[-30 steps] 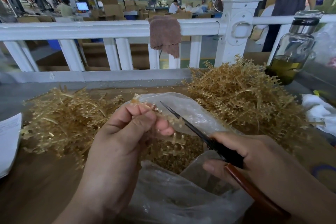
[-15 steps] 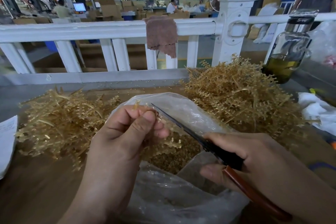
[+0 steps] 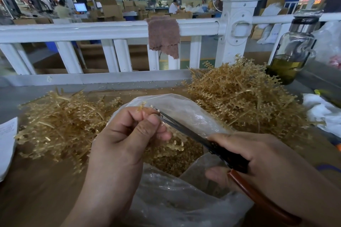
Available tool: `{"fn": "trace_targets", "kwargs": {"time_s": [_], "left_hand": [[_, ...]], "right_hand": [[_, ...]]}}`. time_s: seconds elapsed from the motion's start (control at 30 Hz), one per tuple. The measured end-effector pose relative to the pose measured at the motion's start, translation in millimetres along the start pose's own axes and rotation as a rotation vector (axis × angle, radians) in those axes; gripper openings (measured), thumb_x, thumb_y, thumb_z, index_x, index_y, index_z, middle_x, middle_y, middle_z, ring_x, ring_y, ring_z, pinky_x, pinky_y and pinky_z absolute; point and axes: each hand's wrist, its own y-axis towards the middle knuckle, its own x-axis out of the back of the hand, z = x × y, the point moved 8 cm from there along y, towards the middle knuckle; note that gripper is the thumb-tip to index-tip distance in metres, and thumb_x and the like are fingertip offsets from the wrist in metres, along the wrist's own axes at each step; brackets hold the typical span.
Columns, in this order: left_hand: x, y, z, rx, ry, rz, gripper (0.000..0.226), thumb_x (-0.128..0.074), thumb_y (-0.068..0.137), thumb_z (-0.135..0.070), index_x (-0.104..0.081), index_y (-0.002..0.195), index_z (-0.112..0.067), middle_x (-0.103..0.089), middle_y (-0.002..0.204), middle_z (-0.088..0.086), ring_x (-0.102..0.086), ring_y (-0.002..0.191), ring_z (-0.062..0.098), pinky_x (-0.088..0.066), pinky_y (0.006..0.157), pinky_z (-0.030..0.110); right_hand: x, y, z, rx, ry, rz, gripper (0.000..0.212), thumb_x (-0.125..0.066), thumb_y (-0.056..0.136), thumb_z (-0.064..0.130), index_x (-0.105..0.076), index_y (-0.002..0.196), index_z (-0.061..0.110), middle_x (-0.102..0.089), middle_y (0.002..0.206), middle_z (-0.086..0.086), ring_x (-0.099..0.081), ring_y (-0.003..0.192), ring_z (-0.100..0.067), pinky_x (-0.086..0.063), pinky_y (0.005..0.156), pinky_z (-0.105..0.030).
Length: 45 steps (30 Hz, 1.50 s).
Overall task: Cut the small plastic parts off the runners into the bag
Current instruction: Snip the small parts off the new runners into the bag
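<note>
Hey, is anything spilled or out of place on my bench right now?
Yes, slightly: tiny cut parts lie scattered on the grey ledge behind the bag, below the white railing, so some apparently missed the bag. Nothing else stands out; the brown cloth simply hangs over the rail.

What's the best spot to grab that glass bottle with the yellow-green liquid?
Around the glass bottle's straight, upright body below the steel collar, from the near side: the white railing runs behind and the amber runner heap crowds its left.
</note>
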Motion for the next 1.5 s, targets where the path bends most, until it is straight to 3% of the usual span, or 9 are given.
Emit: {"fn": "trace_targets", "kwargs": {"time_s": [0.17, 0.27, 0.43, 0.63, 0.87, 1.0, 1.1, 1.5], "left_hand": [[1.7, -0.1, 3.0, 0.005, 0.020, -0.006, 0.007, -0.072, 0.077, -0.022, -0.071, 0.069, -0.022, -0.071, 0.073, 0.009, -0.072, 0.068, 0.019, -0.058, 0.067, 0.023], [0.6, -0.7, 2.6, 0.000, 0.066, 0.001, 0.014, -0.085, 0.074, -0.022, -0.072, 0.070, -0.022, -0.072, 0.074, 0.009, -0.073, 0.069, 0.020, -0.058, 0.068, 0.023], [-1.1, -1.7, 2.6, -0.009, 0.070, 0.023, 0.009, -0.080, 0.072, -0.030, -0.073, 0.070, -0.024, -0.073, 0.074, 0.007, -0.074, 0.071, 0.021, -0.059, 0.068, 0.023], [-1.8, -1.6, 2.5, -0.015, 0.096, 0.034, 0.007, -0.073, 0.074, -0.031, -0.072, 0.069, -0.025, -0.073, 0.073, 0.007, -0.073, 0.070, 0.023, -0.058, 0.067, 0.024], [-0.5, -1.5, 4.8, -0.009, 0.099, 0.034, 0.008, -0.073, 0.076, -0.027, -0.071, 0.069, -0.023, -0.072, 0.074, 0.009, -0.073, 0.070, 0.024, -0.058, 0.067, 0.024], [-1.0, -1.5, 10.1, 0.060, 0.033, 0.055, 0.018, -0.087, 0.068, -0.022, -0.070, 0.072, -0.019, -0.071, 0.075, 0.010, -0.072, 0.070, 0.022, -0.058, 0.065, 0.024], [-2.4, -2.5, 12.1, 0.093, -0.024, 0.057, 0.009, -0.074, 0.074, -0.028, -0.071, 0.071, -0.020, -0.070, 0.074, 0.010, -0.070, 0.069, 0.021, -0.057, 0.065, 0.024], [-7.1, -2.6, 14.6, 0.142, -0.110, 0.063, 0.007, -0.071, 0.076, -0.023, -0.069, 0.073, -0.017, -0.064, 0.072, 0.009, -0.066, 0.066, 0.018, -0.056, 0.063, 0.023]], "right_hand": [[2.2, 0.8, -0.7, 0.020, -0.008, -0.038, 0.057, -0.048, 0.078, 0.084, -0.052, 0.122, 0.048, -0.067, 0.092, 0.021, -0.065, 0.082, 0.000, -0.056, 0.063, -0.030], [3.4, 1.2, -0.3, 0.033, -0.009, -0.067, 0.056, -0.049, 0.078, 0.082, -0.051, 0.122, 0.048, -0.068, 0.090, 0.019, -0.066, 0.080, -0.001, -0.056, 0.063, -0.033], [4.5, 1.4, -1.7, 0.023, -0.027, -0.083, 0.055, -0.047, 0.076, 0.084, -0.044, 0.123, 0.056, -0.069, 0.094, 0.020, -0.066, 0.084, 0.001, -0.057, 0.065, -0.028], [8.7, 2.6, 0.4, 0.049, -0.033, -0.124, 0.060, -0.048, 0.077, 0.082, -0.054, 0.121, 0.043, -0.068, 0.088, 0.021, -0.064, 0.078, 0.003, -0.051, 0.067, -0.022], [8.1, 2.5, -1.3, 0.083, -0.015, -0.144, 0.068, -0.047, 0.079, 0.081, -0.067, 0.105, 0.021, -0.067, 0.082, 0.014, -0.065, 0.074, -0.004, -0.053, 0.059, -0.031], [4.9, 2.7, 0.2, 0.097, 0.001, -0.149, 0.056, -0.051, 0.082, 0.075, -0.068, 0.100, 0.025, -0.066, 0.078, 0.015, -0.065, 0.071, -0.004, -0.053, 0.058, -0.032], [4.3, 2.9, 1.1, 0.093, 0.009, -0.163, 0.053, -0.051, 0.082, 0.074, -0.067, 0.100, 0.026, -0.065, 0.078, 0.015, -0.064, 0.071, -0.002, -0.051, 0.057, -0.028], [3.0, 4.6, 5.3, 0.080, 0.010, -0.166, 0.052, -0.048, 0.082, 0.072, -0.068, 0.099, 0.028, -0.064, 0.074, 0.016, -0.063, 0.068, -0.002, -0.050, 0.057, -0.028]]}}
